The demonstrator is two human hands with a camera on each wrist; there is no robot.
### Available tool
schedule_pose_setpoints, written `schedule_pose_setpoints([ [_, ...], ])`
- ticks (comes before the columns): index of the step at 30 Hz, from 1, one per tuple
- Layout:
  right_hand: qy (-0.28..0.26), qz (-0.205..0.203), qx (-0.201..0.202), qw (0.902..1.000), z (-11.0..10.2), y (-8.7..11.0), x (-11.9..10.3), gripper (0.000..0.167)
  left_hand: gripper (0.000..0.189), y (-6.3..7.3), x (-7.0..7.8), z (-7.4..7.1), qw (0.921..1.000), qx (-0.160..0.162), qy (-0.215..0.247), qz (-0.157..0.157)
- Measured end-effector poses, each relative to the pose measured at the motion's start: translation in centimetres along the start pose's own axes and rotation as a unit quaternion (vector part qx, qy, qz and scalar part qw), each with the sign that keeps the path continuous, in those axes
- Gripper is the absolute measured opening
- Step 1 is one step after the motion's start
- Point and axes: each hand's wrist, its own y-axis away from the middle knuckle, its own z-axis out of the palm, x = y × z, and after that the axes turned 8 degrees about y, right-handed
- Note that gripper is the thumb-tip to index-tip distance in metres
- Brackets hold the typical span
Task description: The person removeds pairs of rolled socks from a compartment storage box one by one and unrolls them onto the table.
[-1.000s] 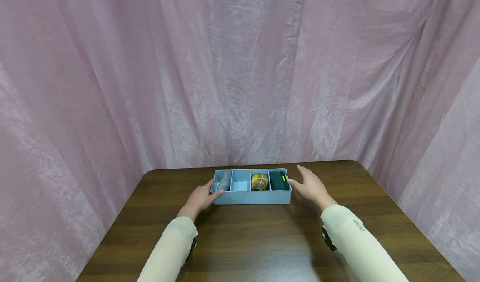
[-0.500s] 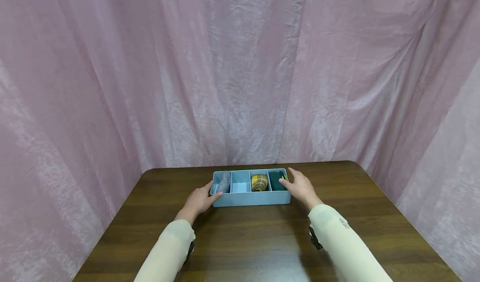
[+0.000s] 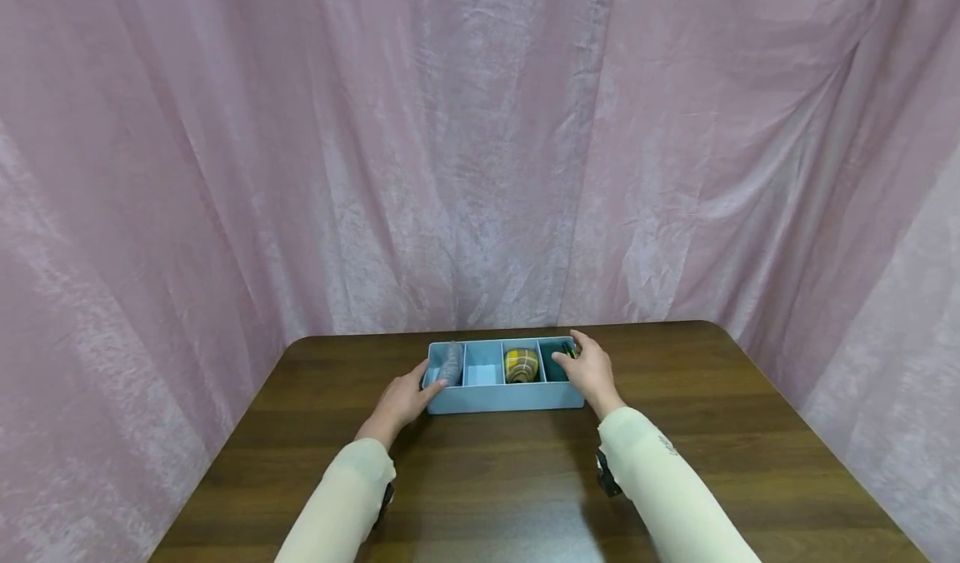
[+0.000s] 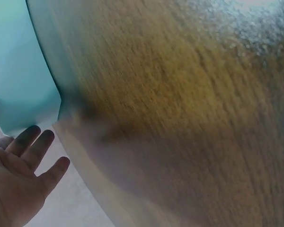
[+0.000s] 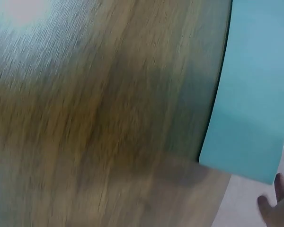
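A light blue storage box (image 3: pixel 506 396) with several compartments sits toward the back of the table. My left hand (image 3: pixel 401 398) grips its left front corner, thumb over the front rim and fingers along the end. In the left wrist view, some fingers (image 4: pixel 47 177) extend past the end wall. My right hand (image 3: pixel 591 373) is over the right end, thumb above the dark green cloth (image 3: pixel 557 372) there, other fingers at the far side. That cloth has a yellow-green detail, partly hidden by the hand. A rolled yellow plaid cloth (image 3: pixel 521 366) and a grey rolled item (image 3: pixel 451 365) fill other compartments.
The brown wooden table (image 3: pixel 480 480) has rounded back corners. Behind it hangs a pink velvet curtain (image 3: pixel 480 155), which also runs along both sides. One compartment (image 3: pixel 483 365) left of the plaid roll shows its bare floor.
My right hand has moved left, from beside the box to over its right end. The box has shifted slightly nearer, with my left hand staying at its corner.
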Motion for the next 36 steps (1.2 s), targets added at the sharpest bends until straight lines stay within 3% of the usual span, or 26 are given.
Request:
schedule_pose_setpoints([
  [15, 0.043, 0.008, 0.019, 0.9989, 1.2, 0.5, -0.2, 0.058, 0.074, 0.6, 0.1, 0.3, 0.9998, 0.003, 0.018, -0.012],
  [20, 0.042, 0.009, 0.042, 0.9982, 1.6, 0.6, -0.5, 0.058, 0.074, 0.6, 0.2, 0.2, 0.9996, 0.006, 0.021, -0.015],
  [24, 0.072, 0.011, 0.059, 0.9956, 2.0, 0.8, -0.8, 0.055, 0.074, 0.5, 0.2, 0.2, 0.9993, 0.007, 0.029, -0.021],
  [31, 0.104, 0.034, 0.038, 0.9932, 2.6, 0.9, -1.5, 0.053, 0.073, 0.6, 0.2, 0.4, 0.9996, 0.01, 0.024, -0.013],
  [36, 0.12, 0.049, 0.045, 0.9905, 3.2, 0.8, -1.9, 0.054, 0.072, 0.6, 0.2, 0.5, 0.9995, 0.012, 0.026, -0.01],
])
